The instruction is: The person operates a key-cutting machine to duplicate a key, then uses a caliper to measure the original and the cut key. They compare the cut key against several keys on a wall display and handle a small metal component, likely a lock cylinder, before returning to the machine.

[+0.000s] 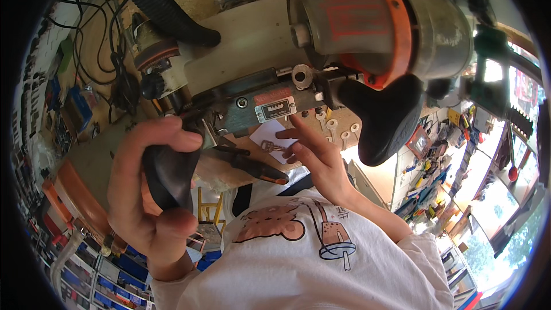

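Note:
My left hand (pixel 152 195) curls around a black molded handle (pixel 169 175) at the left of a key cutting machine (pixel 238 117). My right hand (pixel 321 161) has its fingers apart, with the index fingertip close to the lower edge of a small counter (pixel 275 109) on the machine's front; whether it touches is hard to tell. Under those fingers a key (pixel 272 147) lies on a piece of white paper (pixel 263 134). A round key head (pixel 302 77) sticks up at the machine's clamp. At the clamp's right is a second black winged handle (pixel 381 117).
Several loose keys (pixel 332 127) lie on the bench right of the paper. A black and orange hand tool (pixel 252 166) rests near the front edge. Behind stand a motor housing with an orange band (pixel 396 23) and a black ribbed hose (pixel 166 8). Cables (pixel 94 40) hang at left.

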`<state>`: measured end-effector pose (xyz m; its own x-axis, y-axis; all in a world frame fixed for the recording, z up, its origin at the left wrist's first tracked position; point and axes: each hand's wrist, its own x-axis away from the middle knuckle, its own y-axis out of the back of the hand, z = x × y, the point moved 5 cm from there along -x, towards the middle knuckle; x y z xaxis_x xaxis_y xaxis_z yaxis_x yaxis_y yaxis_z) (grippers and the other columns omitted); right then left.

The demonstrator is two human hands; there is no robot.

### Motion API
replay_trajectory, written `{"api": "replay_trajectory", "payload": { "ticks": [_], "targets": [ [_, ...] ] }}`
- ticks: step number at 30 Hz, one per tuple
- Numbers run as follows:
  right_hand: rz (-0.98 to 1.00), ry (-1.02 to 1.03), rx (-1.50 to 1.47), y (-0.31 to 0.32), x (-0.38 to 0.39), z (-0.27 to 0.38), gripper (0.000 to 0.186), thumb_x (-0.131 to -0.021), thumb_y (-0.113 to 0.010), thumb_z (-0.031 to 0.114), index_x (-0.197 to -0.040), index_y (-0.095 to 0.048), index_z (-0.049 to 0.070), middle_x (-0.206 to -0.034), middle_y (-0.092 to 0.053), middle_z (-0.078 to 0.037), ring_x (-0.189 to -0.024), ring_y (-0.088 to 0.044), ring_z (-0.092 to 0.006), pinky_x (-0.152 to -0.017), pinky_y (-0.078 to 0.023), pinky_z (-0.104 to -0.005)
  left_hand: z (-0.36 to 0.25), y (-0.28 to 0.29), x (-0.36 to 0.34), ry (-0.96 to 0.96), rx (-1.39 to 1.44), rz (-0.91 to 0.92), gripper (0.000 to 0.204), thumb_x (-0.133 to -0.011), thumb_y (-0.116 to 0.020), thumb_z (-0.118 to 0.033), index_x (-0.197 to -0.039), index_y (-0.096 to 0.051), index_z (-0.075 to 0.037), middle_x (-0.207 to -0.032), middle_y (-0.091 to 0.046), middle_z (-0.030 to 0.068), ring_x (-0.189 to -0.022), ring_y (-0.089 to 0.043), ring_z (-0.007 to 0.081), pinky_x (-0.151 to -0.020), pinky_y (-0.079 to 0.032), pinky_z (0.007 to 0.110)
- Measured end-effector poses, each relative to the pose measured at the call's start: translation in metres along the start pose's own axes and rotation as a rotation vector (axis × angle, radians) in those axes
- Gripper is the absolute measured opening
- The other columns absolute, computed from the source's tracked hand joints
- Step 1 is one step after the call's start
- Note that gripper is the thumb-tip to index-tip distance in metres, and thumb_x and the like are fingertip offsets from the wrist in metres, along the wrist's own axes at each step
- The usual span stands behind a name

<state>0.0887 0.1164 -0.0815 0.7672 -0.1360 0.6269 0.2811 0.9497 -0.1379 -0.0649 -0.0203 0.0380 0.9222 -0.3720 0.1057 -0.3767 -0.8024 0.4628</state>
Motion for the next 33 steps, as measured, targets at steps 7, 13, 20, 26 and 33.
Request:
{"api": "replay_trajectory", "payload": {
  "ticks": [7,13,20,26,33],
  "targets": [
    [-0.754,0.453,0.373,0.103,0.047,0.056,0.024,-0.078,-0.042,0.0,-0.097,-0.056,-0.003,-0.075,-0.057,-0.007,-0.061,-0.05,-0.0099,-0.057,-0.04,-0.0215,0.005,0.006,-0.002,-0.001,-0.023,0.019,0.095,-0.065,-0.044,-0.073,-0.108,-0.042,0.012,-0.089,-0.054,0.0145,-0.057,-0.049,0.0127,-0.048,-0.039,0.019],
    [-0.772,0.61,0.037,0.203,0.032,0.094,0.036,-0.086,-0.041,0.022,-0.114,-0.044,0.001,-0.113,-0.049,-0.011,-0.106,-0.046,-0.0194,-0.089,-0.035,-0.0356,0.013,0.017,0.008,-0.149,0.241,-0.041,0.091,-0.052,-0.074,-0.049,-0.114,-0.039,0.006,-0.098,-0.048,0.0198,-0.079,-0.049,0.0207,-0.061,-0.041,0.026],
    [-0.241,0.338,-0.324,0.223,0.002,0.08,0.042,-0.086,-0.043,0.03,-0.118,-0.041,0.003,-0.114,-0.048,-0.008,-0.108,-0.044,-0.0197,-0.094,-0.031,-0.0388,0.01,0.024,0.009,-0.332,-0.129,0.018,0.087,-0.054,-0.063,-0.064,-0.108,-0.047,0.002,-0.094,-0.049,0.0189,-0.082,-0.049,0.0244,-0.066,-0.04,0.03],
    [-0.464,0.191,-0.048,0.258,0.008,0.078,0.04,-0.089,-0.039,0.027,-0.122,-0.038,0.004,-0.116,-0.046,-0.007,-0.108,-0.044,-0.0199,-0.091,-0.035,-0.0369,0.01,0.027,0.012,-0.305,-0.232,-0.028,0.085,-0.055,-0.058,-0.069,-0.108,-0.049,-0.002,-0.101,-0.045,0.0202,-0.092,-0.047,0.0284,-0.074,-0.04,0.036],
    [-0.195,0.151,-0.222,0.256,0.011,0.085,0.049,-0.085,-0.05,0.032,-0.124,-0.035,0.006,-0.119,-0.045,-0.005,-0.11,-0.043,-0.0194,-0.093,-0.032,-0.0378,0.011,0.026,0.011,-0.313,-0.221,-0.072,0.083,-0.056,-0.056,-0.069,-0.111,-0.05,-0.008,-0.111,-0.039,0.0232,-0.109,-0.04,0.0384,-0.093,-0.031,0.052]
  ]
}}
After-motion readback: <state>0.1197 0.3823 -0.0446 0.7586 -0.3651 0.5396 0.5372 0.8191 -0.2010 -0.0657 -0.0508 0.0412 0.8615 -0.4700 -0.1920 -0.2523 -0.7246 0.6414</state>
